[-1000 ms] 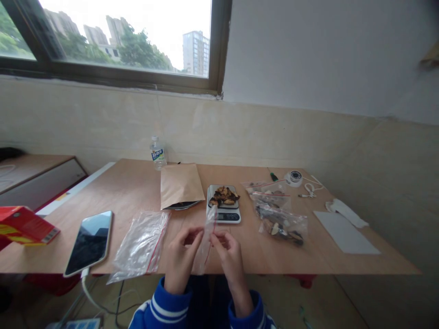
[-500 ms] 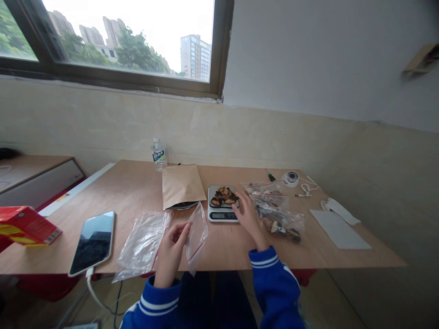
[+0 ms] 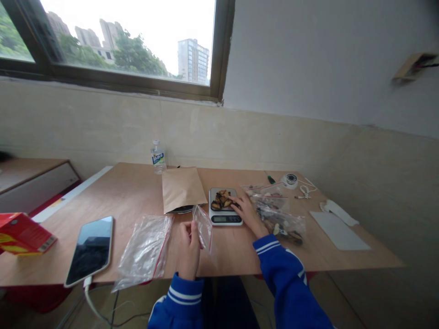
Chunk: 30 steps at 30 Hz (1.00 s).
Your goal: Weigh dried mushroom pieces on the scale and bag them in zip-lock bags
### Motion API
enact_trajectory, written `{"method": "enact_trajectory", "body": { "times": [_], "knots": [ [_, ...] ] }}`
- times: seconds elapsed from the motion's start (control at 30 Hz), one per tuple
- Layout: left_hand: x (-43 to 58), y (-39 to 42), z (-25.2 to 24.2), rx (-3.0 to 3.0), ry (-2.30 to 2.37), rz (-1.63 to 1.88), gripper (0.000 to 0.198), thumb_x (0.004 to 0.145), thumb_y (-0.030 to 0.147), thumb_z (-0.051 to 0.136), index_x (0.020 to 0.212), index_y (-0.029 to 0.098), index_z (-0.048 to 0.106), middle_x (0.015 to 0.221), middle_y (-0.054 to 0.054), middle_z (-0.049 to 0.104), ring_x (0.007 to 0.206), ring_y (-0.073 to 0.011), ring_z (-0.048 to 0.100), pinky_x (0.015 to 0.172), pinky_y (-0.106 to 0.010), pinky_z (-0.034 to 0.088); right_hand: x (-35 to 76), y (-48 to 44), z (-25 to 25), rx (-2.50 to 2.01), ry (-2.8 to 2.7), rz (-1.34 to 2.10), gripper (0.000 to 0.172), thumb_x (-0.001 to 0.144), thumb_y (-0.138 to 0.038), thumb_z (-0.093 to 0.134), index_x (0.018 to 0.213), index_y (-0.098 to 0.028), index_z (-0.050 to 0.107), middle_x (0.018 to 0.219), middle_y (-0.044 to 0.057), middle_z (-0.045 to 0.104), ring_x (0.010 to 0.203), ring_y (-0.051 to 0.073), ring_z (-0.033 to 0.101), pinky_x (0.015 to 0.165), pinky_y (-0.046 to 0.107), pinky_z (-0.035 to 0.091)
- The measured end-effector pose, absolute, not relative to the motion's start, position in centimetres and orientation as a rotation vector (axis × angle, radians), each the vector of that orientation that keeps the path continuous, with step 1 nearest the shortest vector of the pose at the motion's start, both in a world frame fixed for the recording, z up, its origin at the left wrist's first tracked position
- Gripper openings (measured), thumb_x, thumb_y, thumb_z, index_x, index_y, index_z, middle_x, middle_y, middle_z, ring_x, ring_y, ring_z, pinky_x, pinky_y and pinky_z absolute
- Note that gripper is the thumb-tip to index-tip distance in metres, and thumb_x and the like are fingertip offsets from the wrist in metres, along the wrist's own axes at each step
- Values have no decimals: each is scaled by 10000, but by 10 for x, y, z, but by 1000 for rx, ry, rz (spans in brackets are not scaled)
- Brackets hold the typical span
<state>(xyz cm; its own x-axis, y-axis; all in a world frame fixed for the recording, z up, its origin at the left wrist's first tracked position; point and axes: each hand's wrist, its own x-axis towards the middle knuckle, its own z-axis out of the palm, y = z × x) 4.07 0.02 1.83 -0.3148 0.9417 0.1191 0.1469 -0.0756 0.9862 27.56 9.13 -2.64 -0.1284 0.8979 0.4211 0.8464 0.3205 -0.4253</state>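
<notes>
My left hand is closed, pinching a small clear zip-lock bag with a red seal line. The bag hangs upright just left of a white kitchen scale. On the scale's plate lies a pile of dried brown slices with dark edges, perhaps dried mushroom. My right hand reaches over the pile from the right, its fingertips at the slices and its fingers apart. Filled clear bags lie beside the right wrist.
A brown paper pouch lies behind my left hand, near a water bottle. Flat plastic bags, a tablet and a red box are to the left. A white sheet, a cable and a round white device are rightward.
My left hand has moved right with the zip-lock bag, closer to the scale. My right hand's fingers have lowered from above the scale's right side onto the slices.
</notes>
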Motion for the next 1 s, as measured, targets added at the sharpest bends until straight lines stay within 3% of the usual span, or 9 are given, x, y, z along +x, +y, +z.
{"method": "enact_trajectory", "body": {
  "times": [0.23, 0.43, 0.63, 0.8, 1.0],
  "knots": [
    [36, 0, 8, 1094, 1374, 1484, 439, 713, 636, 506, 723, 197, 491, 586, 27, 521, 488, -128, 512, 468, -269, 439, 275, 87, -21, -1459, -1868, 188, 318, 854, -292, 514, 1152, -252, 620, 991, 80, 618, 939, 213, 585, 849, 360, 472],
    [42, 0, 4, 1091, 1321, 1589, 381, 750, 564, 532, 768, 185, 496, 587, 40, 506, 508, -114, 511, 506, -254, 434, 262, 76, 7, -1326, -1479, 376, 362, 801, -376, 580, 1112, -200, 638, 1052, 95, 650, 889, 204, 603, 766, 339, 498],
    [51, 0, 0, 1090, 1387, 1555, 380, 776, 559, 502, 799, 179, 497, 652, 8, 543, 557, -138, 548, 557, -287, 461, 219, 34, 64, -1064, -1321, 1175, 460, 775, -440, 609, 1175, -213, 600, 933, 54, 681, 716, 137, 611, 653, 267, 497],
    [52, -2, -4, 1238, 1538, 1661, 338, 820, 515, 467, 797, 183, 526, 846, -53, 538, 776, -186, 556, 682, -334, 479, 205, 15, 84, -968, -1450, 1619, 445, 752, -423, 661, 1125, -182, 633, 955, 67, 669, 662, 92, 574, 626, 231, 469],
    [50, -2, -9, 1280, 1448, 1758, 272, 874, 449, 410, 869, 194, 504, 1028, -79, 531, 958, -199, 530, 793, -345, 456, 203, 20, 71, -1246, -1573, 1480, 494, 723, -482, 670, 1080, -142, 636, 753, 42, 659, 557, 92, 523, 530, 229, 417]
  ]
}}
